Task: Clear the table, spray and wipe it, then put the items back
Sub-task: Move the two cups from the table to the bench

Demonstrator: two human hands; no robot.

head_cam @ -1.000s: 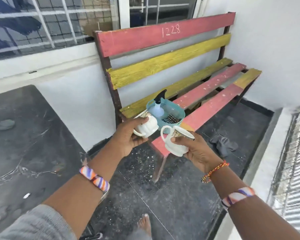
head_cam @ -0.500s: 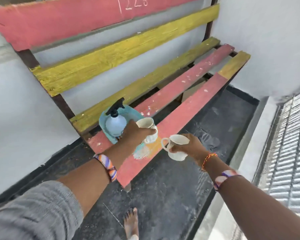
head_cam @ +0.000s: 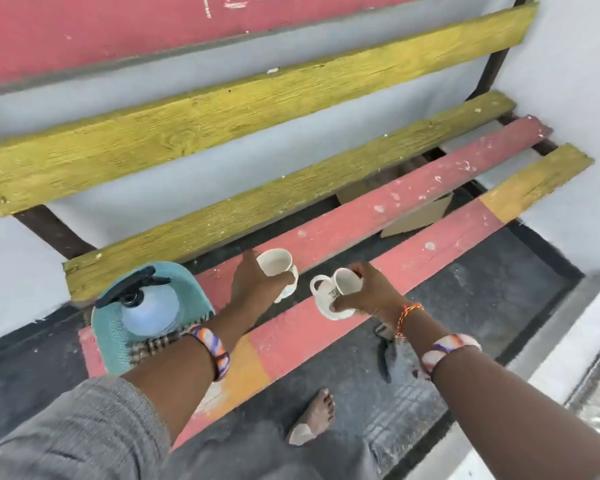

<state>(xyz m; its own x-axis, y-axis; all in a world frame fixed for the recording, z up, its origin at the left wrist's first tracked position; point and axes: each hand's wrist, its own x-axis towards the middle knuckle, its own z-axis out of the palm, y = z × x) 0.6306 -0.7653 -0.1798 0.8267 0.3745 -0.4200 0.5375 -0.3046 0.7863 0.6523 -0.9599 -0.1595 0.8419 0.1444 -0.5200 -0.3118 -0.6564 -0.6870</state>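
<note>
If I set them on the bench gap, the left hand's cup or the right hand's mug, both held tight, could tip or fall through.

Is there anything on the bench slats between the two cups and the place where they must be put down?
Nothing visible. The red slats under the left cup and right cup are bare; the teal basket sits apart, further left.

Under your hands runs the table, a slatted seat of worn red and yellow planks with dark gaps between. Just left of your left hand, a teal basket sits on the front slats. Your right hand holds its white cup low over the front red plank.
</note>
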